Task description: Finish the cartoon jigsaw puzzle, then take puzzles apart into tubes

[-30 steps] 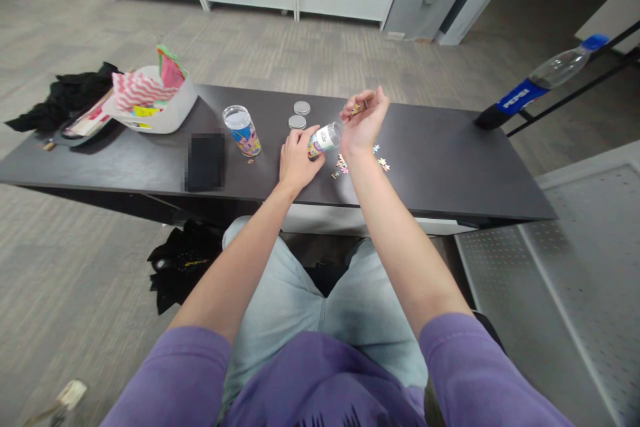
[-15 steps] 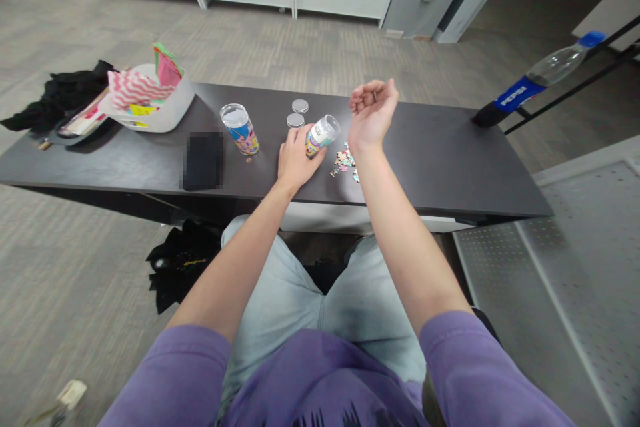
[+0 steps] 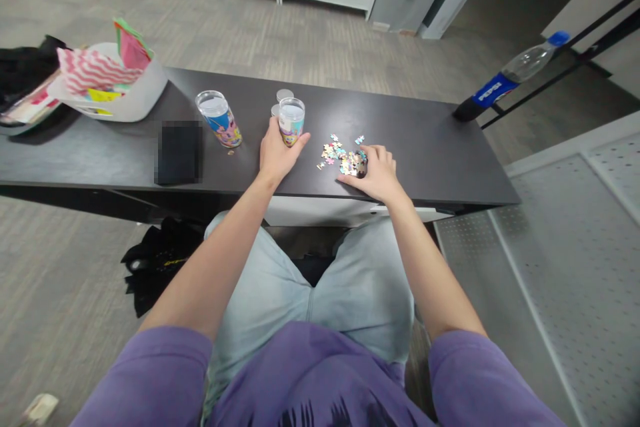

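Note:
My left hand (image 3: 277, 155) is wrapped round a clear cylindrical jar (image 3: 291, 121) with a colourful printed label, which stands nearly upright on the dark table. Behind that jar lie two round silver lids (image 3: 285, 95), partly hidden. To the right, my right hand (image 3: 379, 172) rests at a small pile of puzzle pieces (image 3: 351, 163), its fingers apart and curved around the pile's right side. A second jar (image 3: 220, 120) with a blue and pink label stands to the left, with a small brown piece (image 3: 231, 153) near its base.
A white basket (image 3: 145, 97) with striped cloth and packets stands at the left, beside black fabric (image 3: 30, 73). A blurred black object (image 3: 179, 152) lies near the left front. A Pepsi bottle (image 3: 493, 90) stands at the right end of the dark table (image 3: 440, 153).
My right hand has come down from above the table to the puzzle pieces. The jar in my left hand has gone from tilted to nearly upright. The view has shifted a little.

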`<state>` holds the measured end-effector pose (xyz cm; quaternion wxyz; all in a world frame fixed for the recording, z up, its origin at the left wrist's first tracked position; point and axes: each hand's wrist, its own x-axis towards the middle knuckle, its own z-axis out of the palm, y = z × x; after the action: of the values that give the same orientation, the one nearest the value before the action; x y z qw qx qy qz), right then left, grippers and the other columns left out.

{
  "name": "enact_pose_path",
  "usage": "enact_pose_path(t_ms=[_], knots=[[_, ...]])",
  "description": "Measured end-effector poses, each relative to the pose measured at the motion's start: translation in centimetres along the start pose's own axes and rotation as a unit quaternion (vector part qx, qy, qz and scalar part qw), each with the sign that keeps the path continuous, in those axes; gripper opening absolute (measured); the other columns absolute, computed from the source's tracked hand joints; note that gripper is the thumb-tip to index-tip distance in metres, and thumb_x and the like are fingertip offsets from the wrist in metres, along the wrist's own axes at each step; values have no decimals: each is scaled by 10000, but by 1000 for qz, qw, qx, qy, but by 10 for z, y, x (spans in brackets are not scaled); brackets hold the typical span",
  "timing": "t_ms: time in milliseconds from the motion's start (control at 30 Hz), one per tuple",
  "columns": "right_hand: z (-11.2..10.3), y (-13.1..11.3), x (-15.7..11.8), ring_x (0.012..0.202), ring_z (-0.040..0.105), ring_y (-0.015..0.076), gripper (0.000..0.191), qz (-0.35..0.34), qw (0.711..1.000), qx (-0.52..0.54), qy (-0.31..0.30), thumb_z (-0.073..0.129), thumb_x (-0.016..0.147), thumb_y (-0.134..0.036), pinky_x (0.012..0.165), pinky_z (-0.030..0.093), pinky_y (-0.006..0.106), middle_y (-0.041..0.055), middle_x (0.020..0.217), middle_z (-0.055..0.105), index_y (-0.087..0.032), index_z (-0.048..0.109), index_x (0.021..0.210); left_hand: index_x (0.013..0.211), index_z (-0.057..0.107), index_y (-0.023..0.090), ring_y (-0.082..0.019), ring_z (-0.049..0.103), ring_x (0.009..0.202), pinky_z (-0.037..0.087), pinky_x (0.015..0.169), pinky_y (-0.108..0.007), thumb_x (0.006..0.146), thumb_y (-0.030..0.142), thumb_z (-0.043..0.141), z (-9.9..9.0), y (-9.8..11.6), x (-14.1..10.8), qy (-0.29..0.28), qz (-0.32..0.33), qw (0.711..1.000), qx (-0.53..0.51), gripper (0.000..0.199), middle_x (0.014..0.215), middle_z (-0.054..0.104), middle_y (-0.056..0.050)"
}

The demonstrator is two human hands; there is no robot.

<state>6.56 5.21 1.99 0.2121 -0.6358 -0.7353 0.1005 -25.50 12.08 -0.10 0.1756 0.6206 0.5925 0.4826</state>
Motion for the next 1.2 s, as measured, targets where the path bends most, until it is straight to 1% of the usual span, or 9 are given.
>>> enact_pose_path(t_ms=[67,167,333,500,733,867,967,1133,1200], knots=[[6,-2,2,1623,606,655,1095,5,1000,-10,-8,939,930,-955,1370,499,843,334,1745,671,-221,737,1717,1342,581,296,-410,887,1296,695,1250,-626,971,528,985,0,-1,0,2,0,1000,2,595,1356,860,-134],[10,2,10,1586,633,639,894,5,1000,-7,-4,926,1009,-817,1344,522,839,323,1710,687,-221,781,1660,1351,567,298,-412,883,1302,693,1256,-628,966,537,984,1,-4,1,4,1,1000,6,616,1365,853,-139],[12,16,25,1543,681,550,519,-24,1000,3,6,853,1109,-582,1344,558,757,264,1595,746,-260,825,1515,1351,548,301,-410,871,1330,686,1264,-617,969,550,977,4,-9,3,10,1,1000,10,626,1386,841,-150],[18,26,38,1478,703,503,299,-57,998,15,23,819,1131,-478,1342,567,721,244,1485,760,-267,805,1343,1353,545,304,-403,865,1323,689,1261,-614,975,613,966,7,-14,4,15,2,1000,11,644,1386,839,-152],[25,28,48,1317,719,465,209,-91,995,27,33,791,1156,-469,1249,606,688,218,1354,761,-283,715,1212,1322,526,310,-420,854,1366,684,1271,-622,964,619,966,8,-15,5,17,-2,1000,17,646,1397,832,-170],[26,24,52,1251,703,426,164,-105,994,30,32,724,1189,-450,1220,601,657,176,1278,765,-306,651,1162,1307,520,310,-427,849,1389,664,1295,-625,964,608,970,8,-14,5,16,-5,1000,19,640,1401,823,-175],[25,21,54,1215,694,403,151,-109,993,29,28,705,1184,-415,1204,593,626,168,1261,774,-309,612,1131,1316,526,311,-423,844,1400,660,1301,-615,961,602,970,7,-13,5,16,-6,1000,19,639,1415,821,-173],[21,15,53,1230,706,398,85,-110,993,25,22,687,1181,-367,1223,575,591,177,1275,808,-285,685,1203,1323,532,315,-422,842,1402,672,1292,-597,948,596,975,7,-12,5,21,-8,1000,18,644,1425,828,-174],[20,13,53,1255,719,403,114,-108,994,23,20,665,1191,-351,1238,567,588,178,1286,822,-277,728,1251,1329,531,316,-423,839,1407,673,1296,-598,949,596,971,7,-12,5,22,-9,1000,18,646,1431,829,-177]])
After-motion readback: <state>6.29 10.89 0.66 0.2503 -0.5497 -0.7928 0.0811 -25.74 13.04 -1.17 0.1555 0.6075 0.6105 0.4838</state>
